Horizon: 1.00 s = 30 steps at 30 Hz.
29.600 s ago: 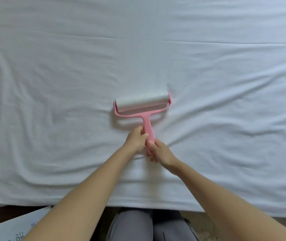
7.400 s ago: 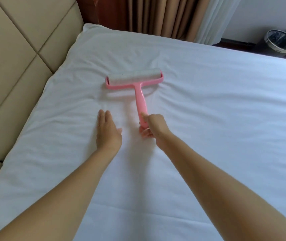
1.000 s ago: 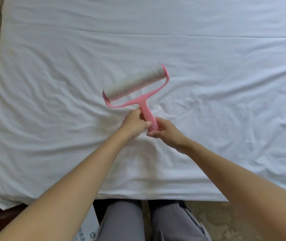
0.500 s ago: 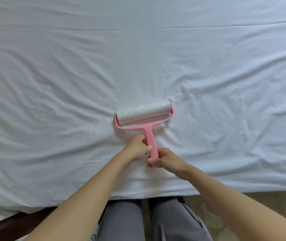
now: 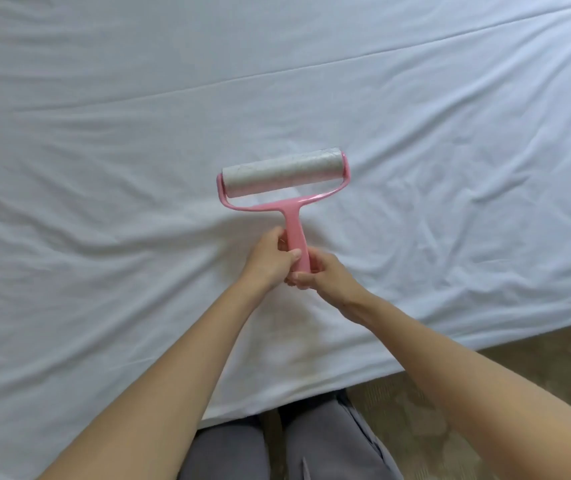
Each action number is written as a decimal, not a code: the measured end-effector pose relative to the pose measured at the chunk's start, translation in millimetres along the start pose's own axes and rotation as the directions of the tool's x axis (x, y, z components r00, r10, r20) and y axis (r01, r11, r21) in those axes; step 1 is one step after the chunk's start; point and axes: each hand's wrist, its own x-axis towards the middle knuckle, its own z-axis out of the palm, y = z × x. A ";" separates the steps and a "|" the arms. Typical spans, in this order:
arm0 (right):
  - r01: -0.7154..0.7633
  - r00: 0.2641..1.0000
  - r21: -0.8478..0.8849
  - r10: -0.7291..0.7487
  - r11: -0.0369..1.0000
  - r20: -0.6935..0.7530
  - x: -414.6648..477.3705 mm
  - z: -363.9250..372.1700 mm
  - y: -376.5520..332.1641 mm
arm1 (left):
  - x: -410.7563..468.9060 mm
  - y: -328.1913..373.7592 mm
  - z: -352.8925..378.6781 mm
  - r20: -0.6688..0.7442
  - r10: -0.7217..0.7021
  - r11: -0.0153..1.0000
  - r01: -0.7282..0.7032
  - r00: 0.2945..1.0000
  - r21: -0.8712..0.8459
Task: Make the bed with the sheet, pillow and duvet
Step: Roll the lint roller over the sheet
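We are gripping the lint roller (image 5: 282,176) handle with both hands, left hand (image 5: 270,259) and right hand (image 5: 325,275), over the spread sheet (image 5: 104,133); pillow and duvet are remaining

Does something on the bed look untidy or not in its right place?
Yes. The white sheet is still creased, with wrinkles on both sides of the pink lint roller, which the left hand and right hand both hold by its handle. No pillow or duvet is in view.
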 end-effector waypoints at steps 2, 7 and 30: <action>0.000 1.000 0.040 0.000 0.999 -0.017 -3.1 -10.6 1.5 | 9.4 6.4 9.4 0.043 0.001 0.999 -0.002 0.999 0.036; -0.105 0.993 0.095 0.109 0.990 -0.036 -25.4 -29.8 33.9 | 13.1 -3.3 47.4 0.189 -0.114 0.987 0.090 0.975 0.132; -0.054 0.984 -0.015 0.050 0.998 -0.171 2.6 -37.5 14.1 | 12.3 -10.0 34.9 -0.072 -0.064 0.986 0.074 0.995 0.151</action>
